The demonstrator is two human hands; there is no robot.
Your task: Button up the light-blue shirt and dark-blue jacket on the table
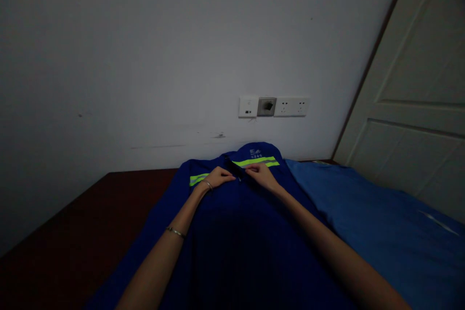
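Here are the two hands, close together over the blue garment, working at the dark strip in its upper middle. The right hand has thumb and forefinger pinched on the fabric at the strip's right side; the left hand comes in from the other side, fingertips bunched at the cloth, and whether they grip or merely touch is too dim to tell. A tiny pale piece sits just between them. One bracelet rings the left wrist, another band circles the forearm. Above the hands runs a yellow-green reflective stripe, and beyond it white print near the garment's top. The garment spreads over the middle of the worktop, its top at the far edge, dark red surface showing out to the left edge. Over on the right side lies a lighter blue cloth, up against the garment. Behind the far edge rises the scuffed wall, carrying a row of sockets, and to the right stands a pale panelled door.
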